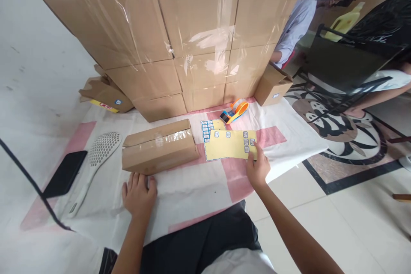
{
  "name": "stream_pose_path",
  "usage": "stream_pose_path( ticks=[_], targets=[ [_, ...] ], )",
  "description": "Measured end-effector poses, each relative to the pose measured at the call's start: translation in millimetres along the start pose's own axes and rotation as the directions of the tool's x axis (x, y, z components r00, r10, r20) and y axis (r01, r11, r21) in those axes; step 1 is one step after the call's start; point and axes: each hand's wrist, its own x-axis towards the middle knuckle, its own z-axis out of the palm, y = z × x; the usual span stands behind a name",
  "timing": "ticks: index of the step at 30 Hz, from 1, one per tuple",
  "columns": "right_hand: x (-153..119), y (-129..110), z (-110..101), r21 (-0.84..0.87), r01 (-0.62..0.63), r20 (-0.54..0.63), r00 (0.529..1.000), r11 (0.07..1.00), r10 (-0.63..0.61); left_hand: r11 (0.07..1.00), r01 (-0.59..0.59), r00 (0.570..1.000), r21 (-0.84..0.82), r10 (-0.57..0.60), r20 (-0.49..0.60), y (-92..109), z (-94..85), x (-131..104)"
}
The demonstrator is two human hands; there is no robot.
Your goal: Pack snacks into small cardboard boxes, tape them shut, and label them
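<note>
The right hand (258, 166) grips the right end of a yellow backing sheet (231, 147) with small white, blue-edged labels, its thumb and fingers closed on that end. The sheet lies across the middle of the tabletop (189, 192), which is covered with a white and pink cloth, and overlaps a second sheet (219, 125), also yellow, with rows of blue-edged labels along its left side. The left hand (138, 192) is open and empty, palm down on the cloth, with its fingertips at the near edge of a long brown cardboard box (160, 147). Clear tape runs over the top seam of this box, which lies to the left of the sheets.

Just beyond the sheets is an orange tape dispenser (235, 111) with a black and blue front end. On the left side lie a white plastic skimmer (103, 147) with a perforated head and, farther left, a flat black rectangular object (66, 174).

At the far side stands a wall of stacked brown cardboard boxes (199, 43) bound with clear tape. A small open brown carton (272, 85) with a label stands at its right end, and another open brown carton (109, 94) with a yellow strip sits at its left. Beyond the right end, a person in a pale shirt (295, 23) is partly hidden.
</note>
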Motion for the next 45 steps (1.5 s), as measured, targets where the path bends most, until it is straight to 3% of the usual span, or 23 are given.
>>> stream_pose_path(
  ticks=[4, 7, 9, 11, 14, 17, 20, 24, 28, 32, 37, 39, 42, 45],
  targets=[
    [-4, -3, -11, 0.241, -0.066, -0.003, 0.998, 0.968, 0.069, 0.999, 0.002, 1.0, -0.054, -0.003, -0.022, -2, 2.2, 4],
    [-14, -11, -23, 0.539, -0.127, 0.035, 0.991, 0.833, 0.129, 0.988, 0.079, 0.995, -0.131, -0.085, -0.042, -5, 0.3, 5],
    [-27, -19, -28, 0.663, -0.172, 0.075, 0.984, 0.728, 0.164, 0.956, 0.117, 0.981, -0.268, -0.154, -0.121, -3, -5.9, -1],
    [-43, -29, -32, 0.73, -0.214, 0.128, 0.976, 0.649, 0.178, 0.895, 0.005, 0.951, -0.446, -0.143, -0.276, 7, -16.3, -15],
    [-68, -46, -35, 0.8, -0.325, 0.273, 0.946, 0.505, 0.177, 0.784, -0.297, 0.895, -0.545, 0.03, -0.444, 40, -35.9, -42],
    [-86, -61, -40, 0.83, -0.408, 0.391, 0.912, 0.381, 0.125, 0.672, -0.495, 0.867, -0.551, 0.341, -0.363, 89, -53.6, -59],
    [-97, -70, -50, 0.834, -0.417, 0.429, 0.902, 0.361, 0.049, 0.555, -0.58, 0.769, -0.596, 0.614, -0.176, 140, -64.3, -56],
    [-103, -76, -64, 0.841, -0.374, 0.401, 0.916, 0.39, 0.014, 0.494, -0.526, 0.673, -0.692, 0.739, 0.015, 183, -64.3, -46],
    [-105, -77, -72, 0.848, -0.36, 0.407, 0.912, 0.389, -0.044, 0.416, -0.478, 0.643, -0.773, 0.766, 0.015, 193, -59.1, -47],
    [-107, -80, -71, 0.861, -0.323, 0.386, 0.918, 0.393, -0.091, 0.371, -0.427, 0.699, -0.824, 0.714, -0.04, 192, -61.8, -49],
    [-113, -85, -66, 0.868, -0.299, 0.365, 0.926, 0.397, -0.1, 0.447, -0.567, 0.72, -0.692, 0.677, -0.153, 191, -66.7, -51],
    [-103, -78, -64, 0.866, -0.269, 0.312, 0.949, 0.42, -0.034, 0.484, -0.502, 0.802, -0.717, 0.571, -0.176, 185, -65.5, -51],
    [-56, -55, -56, 0.826, -0.203, 0.162, 0.979, 0.526, 0.123, 0.527, -0.254, 0.959, -0.811, 0.245, -0.141, 168, -62.7, -50],
    [16, -31, -46, 0.691, -0.189, 0.114, 0.982, 0.698, 0.153, 0.487, -0.093, 0.995, -0.869, 0.009, -0.102, 149, -62.2, -48]
  ],
)
